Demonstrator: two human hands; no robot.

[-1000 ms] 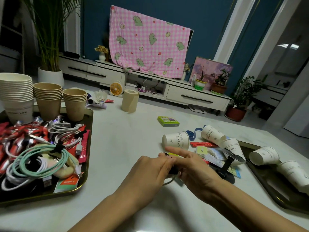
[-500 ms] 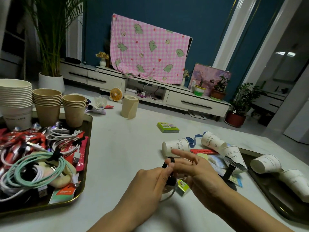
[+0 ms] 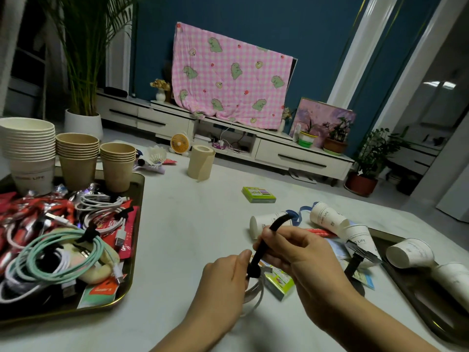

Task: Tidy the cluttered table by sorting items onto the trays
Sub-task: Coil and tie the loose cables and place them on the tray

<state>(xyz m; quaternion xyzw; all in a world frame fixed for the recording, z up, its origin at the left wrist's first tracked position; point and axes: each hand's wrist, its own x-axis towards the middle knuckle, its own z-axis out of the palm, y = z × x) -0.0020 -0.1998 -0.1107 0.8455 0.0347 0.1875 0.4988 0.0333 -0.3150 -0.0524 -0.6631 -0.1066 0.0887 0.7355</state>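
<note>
My left hand (image 3: 223, 283) grips a coiled white cable (image 3: 255, 293) just above the table, near the front middle. A black strap (image 3: 264, 245) wraps the coil and rises from it; my right hand (image 3: 302, 252) pinches the strap and holds it upright. The left tray (image 3: 137, 224) holds bundled cables, red packets and stacks of paper cups (image 3: 76, 158). The right tray (image 3: 416, 295) carries two white cups (image 3: 408, 252) lying on their sides.
Loose white cups (image 3: 327, 219), a red packet, a blue band and leaflets lie beyond my right hand. A small green box (image 3: 279, 282) sits under my hands and another green box (image 3: 258, 194) farther back. A paper roll (image 3: 200, 161) stands at the table's far side.
Both hands have lifted slightly. The black strap, earlier hidden low between my fingers, now stands pulled upward in my right hand while my left hand keeps the coil.
</note>
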